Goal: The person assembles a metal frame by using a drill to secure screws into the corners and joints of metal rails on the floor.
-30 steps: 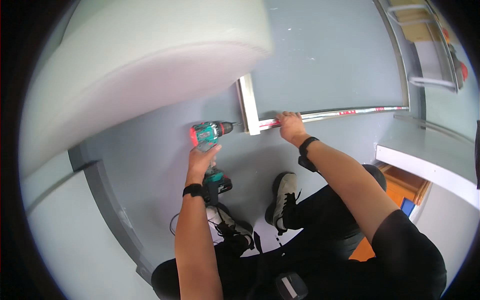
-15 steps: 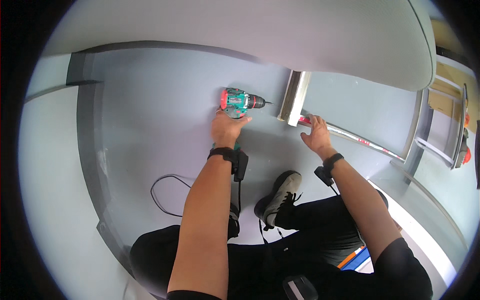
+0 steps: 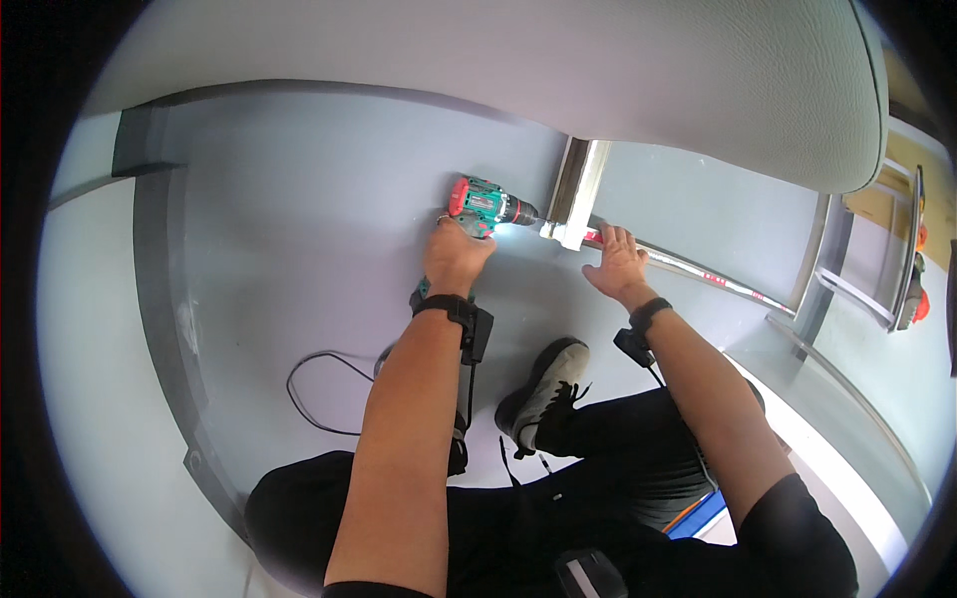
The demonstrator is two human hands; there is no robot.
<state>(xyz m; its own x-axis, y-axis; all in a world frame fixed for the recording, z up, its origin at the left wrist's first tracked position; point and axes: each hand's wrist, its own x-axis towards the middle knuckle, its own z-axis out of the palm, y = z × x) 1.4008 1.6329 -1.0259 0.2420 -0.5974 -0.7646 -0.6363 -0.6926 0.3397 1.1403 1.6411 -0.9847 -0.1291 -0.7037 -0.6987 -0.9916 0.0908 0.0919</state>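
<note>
My left hand (image 3: 457, 257) is wrapped round the grip of a green and red cordless drill (image 3: 482, 201). The drill lies level and points right, and its work light glows beneath the chuck. Its bit reaches the end of a pale metal crosspiece (image 3: 588, 194); whether the tip touches or has gone in cannot be made out. My right hand (image 3: 620, 267) has its fingers bent over a long silvery metal bar (image 3: 698, 272), close to where this meets the crosspiece, with the thumb apart on the near side. Both wrists wear black bands with small boxes.
A large grey padded panel (image 3: 518, 70) overhangs the far side. A black cable (image 3: 304, 371) loops on the grey floor (image 3: 299, 199) at left. My shoe (image 3: 553, 384) stands between my arms. At the right is a metal frame (image 3: 867, 299) with red-tipped items beside it.
The drill has moved right toward the crosspiece, so its bit reaches the crosspiece's end. Its work light has come on. My right hand stays at the bar, and the whole view has shifted slightly.
</note>
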